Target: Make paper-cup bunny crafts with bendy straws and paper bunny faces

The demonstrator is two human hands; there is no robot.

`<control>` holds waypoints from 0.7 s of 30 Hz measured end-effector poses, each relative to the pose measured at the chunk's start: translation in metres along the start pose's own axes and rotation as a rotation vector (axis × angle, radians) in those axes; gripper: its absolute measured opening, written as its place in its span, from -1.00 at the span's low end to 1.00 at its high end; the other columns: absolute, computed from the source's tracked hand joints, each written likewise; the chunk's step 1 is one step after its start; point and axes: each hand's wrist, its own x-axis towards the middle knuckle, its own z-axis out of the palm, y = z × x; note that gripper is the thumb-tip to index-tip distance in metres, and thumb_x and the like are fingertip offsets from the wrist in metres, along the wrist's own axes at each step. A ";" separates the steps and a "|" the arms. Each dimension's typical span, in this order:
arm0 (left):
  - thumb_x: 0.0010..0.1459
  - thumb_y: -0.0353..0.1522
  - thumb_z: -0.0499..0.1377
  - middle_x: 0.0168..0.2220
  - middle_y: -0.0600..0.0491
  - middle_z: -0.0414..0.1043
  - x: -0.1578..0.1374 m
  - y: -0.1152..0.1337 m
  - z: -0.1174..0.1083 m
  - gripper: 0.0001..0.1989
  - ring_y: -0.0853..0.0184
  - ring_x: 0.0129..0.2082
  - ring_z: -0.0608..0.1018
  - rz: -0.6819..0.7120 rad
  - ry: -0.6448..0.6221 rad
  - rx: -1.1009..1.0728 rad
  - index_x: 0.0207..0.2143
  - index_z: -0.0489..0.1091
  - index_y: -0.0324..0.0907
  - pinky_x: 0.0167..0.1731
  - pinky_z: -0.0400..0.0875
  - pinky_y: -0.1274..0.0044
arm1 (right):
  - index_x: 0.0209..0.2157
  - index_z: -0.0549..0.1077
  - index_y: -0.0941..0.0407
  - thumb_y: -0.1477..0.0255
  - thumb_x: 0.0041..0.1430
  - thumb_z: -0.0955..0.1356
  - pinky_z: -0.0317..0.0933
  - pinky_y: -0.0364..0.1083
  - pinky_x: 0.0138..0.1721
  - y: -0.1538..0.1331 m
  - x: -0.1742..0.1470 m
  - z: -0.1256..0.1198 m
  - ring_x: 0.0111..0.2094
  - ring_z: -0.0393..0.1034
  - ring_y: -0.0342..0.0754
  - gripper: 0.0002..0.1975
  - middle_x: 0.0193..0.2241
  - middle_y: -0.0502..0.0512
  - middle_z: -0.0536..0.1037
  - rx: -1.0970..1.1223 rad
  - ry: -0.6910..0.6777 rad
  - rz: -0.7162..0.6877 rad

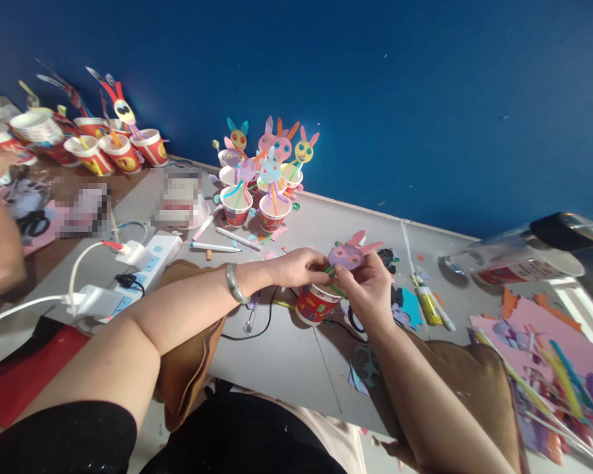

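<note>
- Blue wall [326,99] rises beyond both hands.
- Left hand [301,266] pinches a green stem [330,270] at a red cup [317,306].
- Right hand [371,289] holds the purple rabbit face [344,258].

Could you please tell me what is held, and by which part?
The right hand pinches the purple rabbit head near its lower edge; the left hand is by the green stem, hold unclear.
</note>
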 end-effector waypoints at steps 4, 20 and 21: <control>0.19 -0.45 0.27 -0.29 0.03 0.61 0.000 0.001 0.000 -0.93 0.38 -0.26 0.59 -0.016 0.002 -0.057 -0.25 0.52 -0.27 -0.15 0.44 0.51 | -0.25 0.41 0.05 0.25 0.08 0.47 0.25 -0.12 -0.45 -0.001 0.000 -0.002 -0.46 0.35 -0.12 -0.74 -0.40 0.00 0.52 0.000 -0.009 -0.004; 0.10 -0.27 0.39 -0.28 -0.03 0.60 0.003 -0.004 -0.008 -0.71 0.33 -0.26 0.58 -0.067 0.133 -0.078 -0.24 0.53 -0.32 -0.13 0.42 0.47 | 0.03 0.41 0.04 0.02 -0.03 0.54 0.37 0.03 -0.14 0.013 0.007 -0.021 -0.17 0.49 0.04 -0.34 -0.15 0.14 0.57 -0.059 -0.220 -0.069; 0.11 -0.29 0.38 -0.29 -0.02 0.61 0.004 -0.004 -0.009 -0.74 0.34 -0.26 0.57 -0.070 0.168 -0.054 -0.25 0.53 -0.32 -0.14 0.41 0.48 | 0.08 0.38 0.04 0.02 -0.07 0.56 0.38 0.05 -0.11 0.013 0.007 -0.022 -0.13 0.50 0.06 -0.26 -0.11 0.16 0.58 -0.070 -0.268 -0.063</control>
